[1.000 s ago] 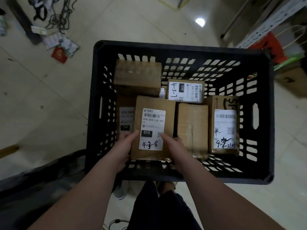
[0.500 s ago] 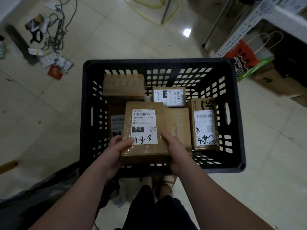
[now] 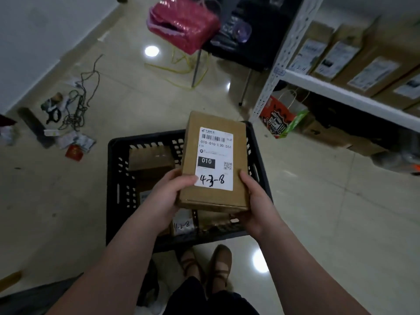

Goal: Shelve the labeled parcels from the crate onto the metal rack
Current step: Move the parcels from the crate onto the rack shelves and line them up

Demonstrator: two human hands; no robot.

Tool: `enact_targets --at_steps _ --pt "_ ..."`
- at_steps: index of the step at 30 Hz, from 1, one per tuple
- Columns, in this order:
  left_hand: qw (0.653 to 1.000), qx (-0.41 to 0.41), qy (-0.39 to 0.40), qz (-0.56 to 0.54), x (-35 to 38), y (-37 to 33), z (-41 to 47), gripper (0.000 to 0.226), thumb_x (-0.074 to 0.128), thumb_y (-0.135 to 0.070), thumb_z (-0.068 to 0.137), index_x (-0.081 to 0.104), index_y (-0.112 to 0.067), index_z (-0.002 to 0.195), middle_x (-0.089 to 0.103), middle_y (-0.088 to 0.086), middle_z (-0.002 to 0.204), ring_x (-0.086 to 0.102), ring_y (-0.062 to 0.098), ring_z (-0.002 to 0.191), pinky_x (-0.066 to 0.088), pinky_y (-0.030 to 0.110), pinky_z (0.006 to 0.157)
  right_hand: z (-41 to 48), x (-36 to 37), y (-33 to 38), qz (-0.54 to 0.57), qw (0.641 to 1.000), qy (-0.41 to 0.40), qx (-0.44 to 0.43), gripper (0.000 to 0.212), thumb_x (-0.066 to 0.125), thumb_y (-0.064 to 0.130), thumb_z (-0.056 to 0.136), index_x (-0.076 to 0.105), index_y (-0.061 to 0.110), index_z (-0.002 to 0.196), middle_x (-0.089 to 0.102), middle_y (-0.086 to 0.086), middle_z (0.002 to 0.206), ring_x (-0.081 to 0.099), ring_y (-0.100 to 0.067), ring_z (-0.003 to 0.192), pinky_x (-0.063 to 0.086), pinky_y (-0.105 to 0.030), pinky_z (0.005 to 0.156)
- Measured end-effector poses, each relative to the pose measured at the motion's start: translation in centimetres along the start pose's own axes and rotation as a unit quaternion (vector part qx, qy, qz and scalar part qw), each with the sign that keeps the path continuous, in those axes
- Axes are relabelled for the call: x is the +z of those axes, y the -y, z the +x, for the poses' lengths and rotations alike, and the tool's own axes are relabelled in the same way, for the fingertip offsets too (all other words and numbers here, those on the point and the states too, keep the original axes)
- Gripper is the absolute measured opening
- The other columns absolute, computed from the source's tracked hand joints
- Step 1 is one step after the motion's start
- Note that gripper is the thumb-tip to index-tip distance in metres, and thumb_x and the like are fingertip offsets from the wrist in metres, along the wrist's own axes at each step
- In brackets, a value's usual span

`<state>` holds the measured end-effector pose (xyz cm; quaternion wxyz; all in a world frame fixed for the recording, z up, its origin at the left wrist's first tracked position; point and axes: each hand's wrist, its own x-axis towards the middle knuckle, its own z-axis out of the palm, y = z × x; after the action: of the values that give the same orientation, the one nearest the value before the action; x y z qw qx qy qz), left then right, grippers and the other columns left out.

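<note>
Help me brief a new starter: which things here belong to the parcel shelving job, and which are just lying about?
Job: parcel marked 4-3-8, held in left hand and right hand; black crate with other parcels; white metal rack.
Lying about: tangled cable, red packet, pink bag, orange paper bag.

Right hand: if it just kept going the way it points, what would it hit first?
The cardboard parcel marked 4-3-8, which the right hand grips at its right edge; it points up and left across it, toward the left hand. Past that, probably the black crate, though depth is unclear.
</note>
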<state>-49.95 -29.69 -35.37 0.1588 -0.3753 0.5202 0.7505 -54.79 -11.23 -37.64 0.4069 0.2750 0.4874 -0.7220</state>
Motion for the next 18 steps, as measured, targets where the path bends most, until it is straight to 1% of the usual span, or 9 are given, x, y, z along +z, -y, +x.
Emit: enact_targets --at_steps 1,3,5,8,9,11,12,15,18 --pt "1.000 0.003 0.007 0.003 1.0 -0.7 -0.8 0.052 0.069 -0.019 0.072 0.057 -0.014 0.123 0.073 0.005 0.105 0.067 0.024 0.100 0.051 0.038 0.081 -1.1 -0.3 0.9 0.004 1.000 0.002 -0.018 0.038 0.051 0.044 0.095 0.068 0.020 0.119 0.076 -0.007 0.105 0.074 -0.020 0.084 0.053 -0.024 0.057" --pt "1.000 0.009 0.019 0.010 3.0 -2.1 -2.2 0.040 0.063 -0.011 0.081 0.059 -0.014 0.121 0.073 0.006 0.105 0.066 0.024 0.101 0.051 0.042 0.086 -3.0 -0.9 2.5 0.008 0.999 0.001 -0.051 0.042 0.052 0.044 0.095 0.064 0.017 0.125 0.074 -0.008 0.110 0.072 -0.023 0.094 0.054 -0.026 0.062" --pt "0.999 0.016 0.038 0.018 4.9 -3.4 -3.6 0.035 0.059 -0.008 0.085 0.060 -0.014 0.119 0.073 0.007 0.106 0.065 0.025 0.102 0.051 0.043 0.090 -4.9 -1.5 4.0 0.016 0.997 -0.011 -0.080 0.045 0.053 0.045 0.093 0.062 0.015 0.127 0.074 -0.009 0.111 0.072 -0.024 0.097 0.055 -0.027 0.065" --pt "0.997 0.023 0.071 0.029 7.5 -5.0 -5.3 0.033 0.058 -0.005 0.085 0.062 -0.014 0.116 0.072 0.008 0.108 0.065 0.024 0.102 0.051 0.038 0.084 -7.5 -2.4 6.0 0.040 0.992 -0.025 -0.118 0.061 0.063 0.047 0.084 0.054 0.014 0.134 0.073 -0.010 0.115 0.070 -0.027 0.105 0.056 -0.032 0.074" --pt "0.996 0.026 0.082 0.031 8.2 -5.6 -5.7 0.033 0.058 -0.004 0.085 0.063 -0.013 0.116 0.072 0.009 0.108 0.065 0.025 0.103 0.051 0.037 0.084 -8.4 -2.7 6.6 0.043 0.990 -0.029 -0.132 0.059 0.063 0.046 0.084 0.054 0.014 0.133 0.073 -0.009 0.114 0.071 -0.026 0.103 0.056 -0.032 0.073" --pt "0.994 0.031 0.099 0.045 9.7 -6.5 -6.4 0.034 0.058 -0.004 0.085 0.063 -0.012 0.117 0.071 0.010 0.111 0.063 0.026 0.105 0.050 0.038 0.086 -10.3 -3.2 7.8 0.050 0.985 -0.031 -0.160 0.045 0.057 0.041 0.093 0.058 0.014 0.128 0.075 -0.008 0.108 0.073 -0.021 0.093 0.056 -0.027 0.063" --pt "0.992 0.035 0.106 0.056 10.4 -6.9 -6.7 0.035 0.058 -0.005 0.084 0.062 -0.012 0.118 0.070 0.011 0.112 0.063 0.027 0.105 0.048 0.039 0.086 -11.2 -3.3 8.3 0.053 0.983 -0.032 -0.174 0.041 0.054 0.040 0.095 0.059 0.015 0.127 0.075 -0.006 0.106 0.074 -0.020 0.090 0.055 -0.026 0.062" --pt "0.986 0.042 0.133 0.086 12.0 -8.2 -7.4 0.039 0.059 -0.005 0.080 0.062 -0.010 0.119 0.069 0.015 0.114 0.062 0.029 0.102 0.048 0.039 0.082 -13.6 -3.7 9.4 0.037 0.975 -0.058 -0.211 0.039 0.051 0.041 0.097 0.063 0.016 0.125 0.075 -0.004 0.107 0.072 -0.018 0.095 0.053 -0.029 0.070" --pt "0.976 0.053 0.166 0.128 12.9 -9.3 -8.1 0.054 0.065 -0.011 0.065 0.062 -0.008 0.118 0.068 0.018 0.114 0.063 0.030 0.100 0.051 0.036 0.077 -15.4 -3.8 9.7 0.025 0.968 -0.093 -0.233 0.040 0.051 0.042 0.097 0.066 0.016 0.123 0.075 -0.004 0.110 0.070 -0.023 0.104 0.053 -0.038 0.088"
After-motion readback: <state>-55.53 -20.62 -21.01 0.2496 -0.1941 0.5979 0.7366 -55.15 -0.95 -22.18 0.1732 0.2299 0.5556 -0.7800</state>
